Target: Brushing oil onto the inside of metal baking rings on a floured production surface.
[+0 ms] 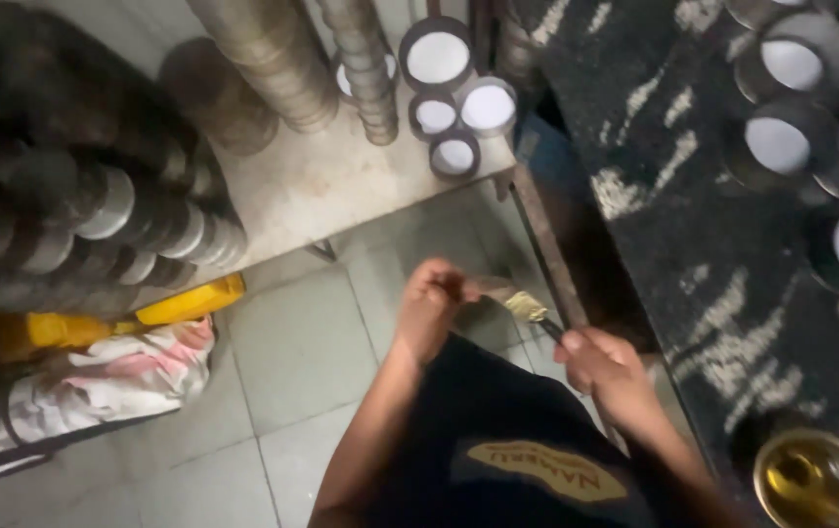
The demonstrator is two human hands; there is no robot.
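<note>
We see left hand (429, 305) fingers pinched on a small ring mould (491, 286), right hand (603, 367) gripping the brush (529, 308), bristles touching it. Probably mid-greasing; oil bowl (814, 479) at 4 o'clock, lined moulds (453, 103) on table (331, 181) at 12.

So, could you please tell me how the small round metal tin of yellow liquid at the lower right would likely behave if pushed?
The small round metal tin of yellow liquid is open-topped, so a quick push would probably slop it. It looks low and wide, so sliding seems likelier than tipping. The rough dark speckled worktop might drag against it.
</note>
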